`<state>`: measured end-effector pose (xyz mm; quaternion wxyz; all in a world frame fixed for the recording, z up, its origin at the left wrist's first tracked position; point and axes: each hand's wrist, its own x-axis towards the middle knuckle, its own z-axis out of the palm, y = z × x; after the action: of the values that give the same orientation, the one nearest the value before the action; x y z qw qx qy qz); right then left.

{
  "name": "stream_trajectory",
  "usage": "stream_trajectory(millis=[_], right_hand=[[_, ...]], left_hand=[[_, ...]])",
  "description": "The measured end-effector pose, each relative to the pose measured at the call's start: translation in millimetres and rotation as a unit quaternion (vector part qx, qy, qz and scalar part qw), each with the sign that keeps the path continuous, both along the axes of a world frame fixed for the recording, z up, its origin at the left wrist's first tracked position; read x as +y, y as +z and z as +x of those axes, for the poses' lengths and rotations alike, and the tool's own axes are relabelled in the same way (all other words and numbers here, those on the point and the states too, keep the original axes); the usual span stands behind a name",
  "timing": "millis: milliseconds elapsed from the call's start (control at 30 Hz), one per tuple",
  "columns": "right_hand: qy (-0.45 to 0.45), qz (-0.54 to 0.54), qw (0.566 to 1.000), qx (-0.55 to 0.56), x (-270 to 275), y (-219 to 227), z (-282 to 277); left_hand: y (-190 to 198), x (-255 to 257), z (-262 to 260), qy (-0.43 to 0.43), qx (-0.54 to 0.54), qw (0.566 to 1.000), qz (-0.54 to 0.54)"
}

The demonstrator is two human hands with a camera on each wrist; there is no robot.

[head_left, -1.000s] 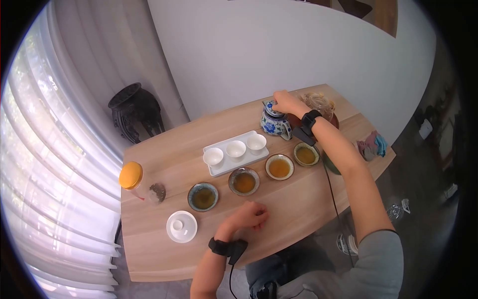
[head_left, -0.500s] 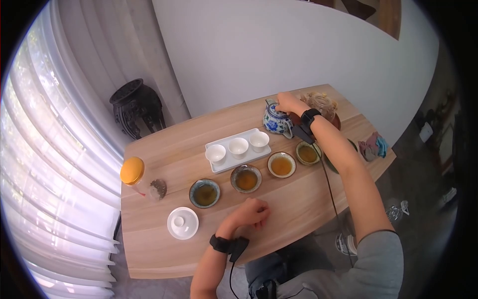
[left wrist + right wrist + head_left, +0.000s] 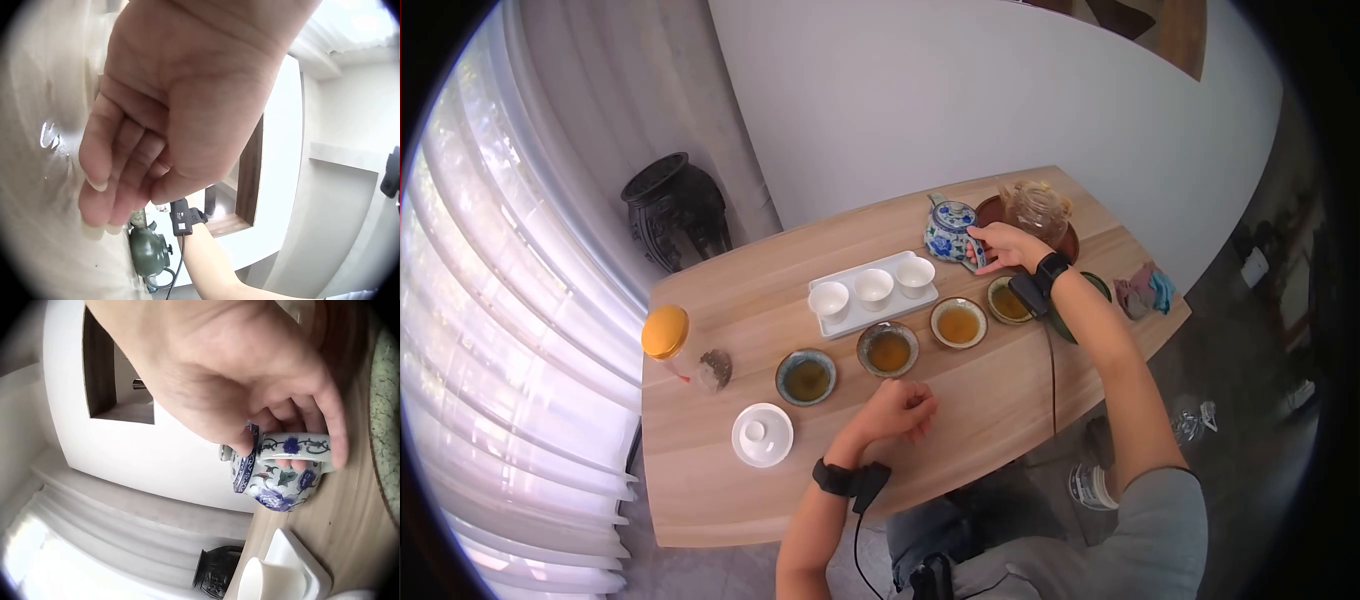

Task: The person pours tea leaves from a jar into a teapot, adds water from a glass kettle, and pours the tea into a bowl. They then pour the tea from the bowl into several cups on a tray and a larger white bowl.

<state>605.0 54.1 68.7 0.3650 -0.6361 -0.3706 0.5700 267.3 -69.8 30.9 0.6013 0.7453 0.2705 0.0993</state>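
A blue-and-white floral teapot (image 3: 945, 243) stands near the table's back edge, its lid on. My right hand (image 3: 1012, 247) is at its handle side. In the right wrist view, fingers (image 3: 299, 464) pass through the loop of the handle (image 3: 290, 445), and the thumb lies at the top of the handle by the lid. My left hand (image 3: 890, 410) rests near the table's front, loosely curled with nothing in it. Just beyond it are tea-filled bowls, the closest a brown-rimmed bowl (image 3: 888, 350). A white tray (image 3: 850, 325) with three white cups sits left of the teapot.
Several tea bowls stand in a row, including a blue-rimmed bowl (image 3: 806, 377). A white lidded bowl (image 3: 762, 435) and an orange-lidded jar (image 3: 665, 332) are at left. Right of the teapot are a glass pot (image 3: 1040, 210), cloths (image 3: 1148, 290) and a green teapot (image 3: 149, 250).
My right hand has moved from the teapot's lid down and right to its handle, with fingers now in the loop. The left hand stays in place.
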Motion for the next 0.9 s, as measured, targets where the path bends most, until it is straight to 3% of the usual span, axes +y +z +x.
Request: stream_trajectory(millis=[33, 100, 167, 233, 300, 367, 400, 467, 600, 667, 900], right_hand=[[0.007, -0.002, 1.000, 0.000, -1, -4, 2], [-0.022, 0.002, 0.991, 0.135, 1, -14, 2], [-0.046, 0.000, 0.984, 0.170, 3, -20, 0], [-0.009, 0.016, 0.981, 0.192, 8, -29, 7], [-0.025, 0.014, 0.978, 0.208, 3, -23, 3], [-0.028, 0.008, 0.978, 0.209, -1, -15, -4], [-0.045, 0.007, 0.977, 0.209, -2, -14, -6], [-0.048, 0.012, 0.980, 0.195, 1, -19, -6], [-0.041, 0.028, 0.983, 0.174, 6, -28, -1], [-0.042, 0.035, 0.985, 0.164, 6, -30, -2], [-0.036, 0.047, 0.984, 0.167, 8, -39, 0]], left_hand=[[3, -1, 0, 0.007, 0.000, 1.000, -0.002], [13, -2, -4, -0.009, -0.045, 0.998, 0.051], [37, -11, -13, 0.049, -0.074, 0.994, 0.055], [58, -20, -32, 0.104, -0.100, 0.988, 0.062], [73, -27, -56, 0.246, -0.096, 0.936, 0.231], [75, -28, -84, 0.375, -0.090, 0.874, 0.297], [72, -27, -100, 0.379, -0.084, 0.872, 0.299], [57, -20, -132, 0.413, 0.062, 0.755, 0.506], [43, -29, -166, 0.376, 0.179, 0.771, 0.481], [40, -33, -168, 0.390, 0.210, 0.807, 0.389], [37, -36, -169, 0.390, 0.202, 0.833, 0.337]])
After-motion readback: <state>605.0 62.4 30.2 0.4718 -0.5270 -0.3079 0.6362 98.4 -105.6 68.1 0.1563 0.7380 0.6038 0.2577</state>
